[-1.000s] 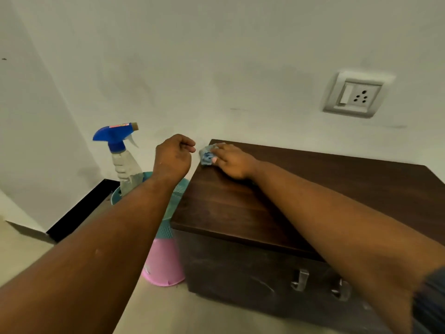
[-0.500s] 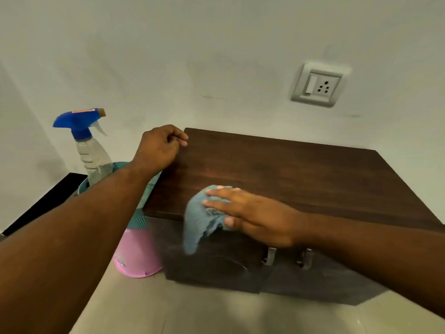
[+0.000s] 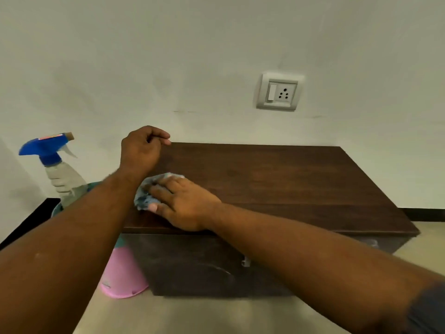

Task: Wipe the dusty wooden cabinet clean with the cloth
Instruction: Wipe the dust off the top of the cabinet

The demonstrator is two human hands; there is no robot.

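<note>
Pressing cloth under right hand, cabinet long axis left-right

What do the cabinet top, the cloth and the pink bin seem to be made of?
Cabinet top: dark wood or wood-look laminate, smooth, with grain lines. Cloth: soft blue-grey fabric; it bunches under the right hand. Bin: probably plastic, smooth pink wall.

Home room corner, plain painted wall, wall socket with switch, low wooden cabinet on tiled floor, spray bottle in pink bin
</note>
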